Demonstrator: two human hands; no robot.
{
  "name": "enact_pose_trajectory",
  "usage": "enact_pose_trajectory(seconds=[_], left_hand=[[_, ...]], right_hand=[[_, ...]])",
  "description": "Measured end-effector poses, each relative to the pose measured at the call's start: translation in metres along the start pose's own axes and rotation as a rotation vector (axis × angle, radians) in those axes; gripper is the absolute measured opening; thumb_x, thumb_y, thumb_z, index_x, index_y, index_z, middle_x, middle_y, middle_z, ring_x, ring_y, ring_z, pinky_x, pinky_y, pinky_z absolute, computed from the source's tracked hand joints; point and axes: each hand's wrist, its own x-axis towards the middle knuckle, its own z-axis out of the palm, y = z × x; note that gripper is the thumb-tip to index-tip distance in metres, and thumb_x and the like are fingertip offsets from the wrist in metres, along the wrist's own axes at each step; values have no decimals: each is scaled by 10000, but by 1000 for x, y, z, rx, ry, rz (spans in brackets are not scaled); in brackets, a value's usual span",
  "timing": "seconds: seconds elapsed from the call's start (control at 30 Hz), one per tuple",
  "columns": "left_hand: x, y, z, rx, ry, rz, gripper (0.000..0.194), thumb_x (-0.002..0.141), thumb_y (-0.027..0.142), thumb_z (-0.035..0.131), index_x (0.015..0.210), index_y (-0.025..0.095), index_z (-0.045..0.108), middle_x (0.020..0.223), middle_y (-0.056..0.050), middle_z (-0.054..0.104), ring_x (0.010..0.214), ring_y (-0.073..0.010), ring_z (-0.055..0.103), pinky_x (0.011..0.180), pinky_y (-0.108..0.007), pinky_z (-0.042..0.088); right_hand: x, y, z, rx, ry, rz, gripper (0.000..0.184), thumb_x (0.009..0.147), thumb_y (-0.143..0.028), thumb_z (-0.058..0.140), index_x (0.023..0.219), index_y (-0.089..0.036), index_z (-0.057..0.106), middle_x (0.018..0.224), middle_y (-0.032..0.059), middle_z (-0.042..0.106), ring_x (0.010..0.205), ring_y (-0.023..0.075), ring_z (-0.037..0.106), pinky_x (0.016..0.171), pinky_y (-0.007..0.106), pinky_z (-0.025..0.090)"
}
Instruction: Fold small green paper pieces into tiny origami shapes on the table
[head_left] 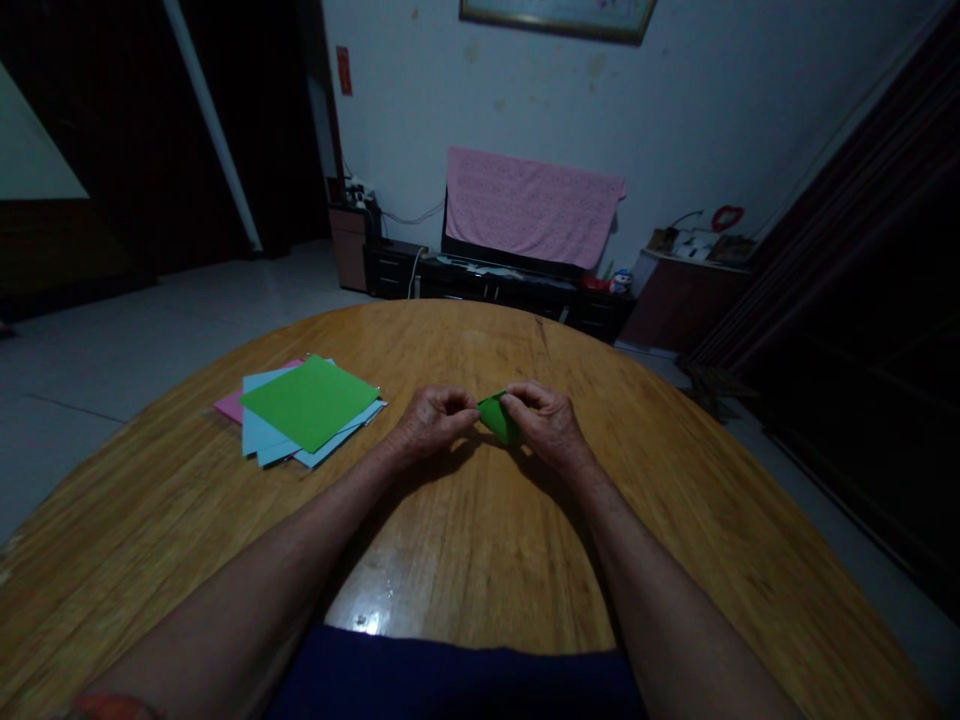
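Our left hand point(433, 422) and right hand point(546, 425) come together at the fingertips, pinching a folded green paper piece point(499, 418) between them above the table. That one piece shows folds; left of our hands, a green sheet point(309, 402) lies flat and unfolded on pale blue sheets point(270, 442) and a pink sheet point(231, 406). Under our hands spreads a rounded wooden table point(480, 560). Far beyond them, a pink cloth point(532, 208) drapes over a dark screen on a low black cabinet point(487, 290) against the wall.
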Motion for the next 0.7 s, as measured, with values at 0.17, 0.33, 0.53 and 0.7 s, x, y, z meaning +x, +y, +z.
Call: enact_pose_trajectory(seconds=[0.17,0.33,0.53,0.7], left_hand=[[4,0,-2,-53,-39,11,157,680,243,742,763,195,617,695,9,588,624,-115,573,587,-249,477],[3,0,5,-145,-7,5,351,640,219,781,965,237,648,789,13,617,637,-108,587,642,-283,502],[0,2,8,-185,5,-15,322,633,225,785,929,233,657,765,6,622,628,-113,588,631,-279,491],[-4,6,13,-229,42,-36,313,636,214,763,930,246,660,729,28,598,585,-90,548,586,-246,461]], right_hand=[[2,0,-1,-25,-1,-39,171,816,-330,595,791,-201,703,793,43,671,753,194,621,739,341,497],[2,-2,0,-20,39,-60,168,813,-327,598,779,-191,691,792,44,672,757,191,625,733,333,503],[1,-2,1,7,33,-50,166,805,-333,605,805,-197,701,794,44,674,749,190,624,711,334,512],[0,0,3,43,34,3,174,803,-344,620,803,-187,697,785,49,672,739,186,627,664,303,506]])
